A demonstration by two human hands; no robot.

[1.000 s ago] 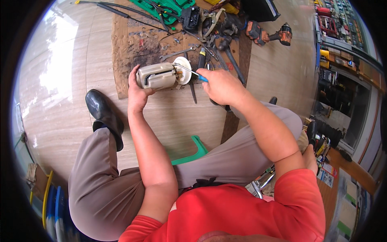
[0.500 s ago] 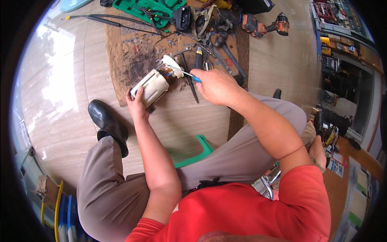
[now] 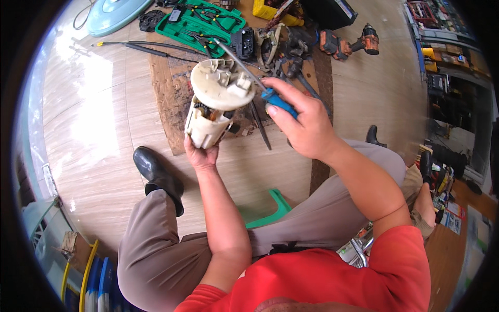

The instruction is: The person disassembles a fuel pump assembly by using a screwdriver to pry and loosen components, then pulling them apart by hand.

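Observation:
My left hand (image 3: 203,154) grips the lower end of an off-white fuel pump module (image 3: 205,128) and holds it up. The module's round flange (image 3: 221,86) tilts toward me, showing its moulded ports; dark wiring and an orange-brown part peek out beneath it. In my right hand (image 3: 306,122) is a screwdriver with a blue handle (image 3: 279,102). Its long metal shank slants up and left past the flange's right edge. I cannot tell whether the shank touches the flange.
Greasy cardboard (image 3: 171,93) lies on the tiled floor under dark metal parts. Beyond are a green tool case (image 3: 179,30) with pliers, a black cable (image 3: 156,44), and a cordless drill (image 3: 356,41) at right. A green stool (image 3: 278,208) stands between my legs. Another person's bare foot (image 3: 424,200) shows at right.
The fuel pump module has been raised and turned upright, its flange now facing up toward me. The screwdriver has moved off the wiring gap, its shank now pointing up beside the flange.

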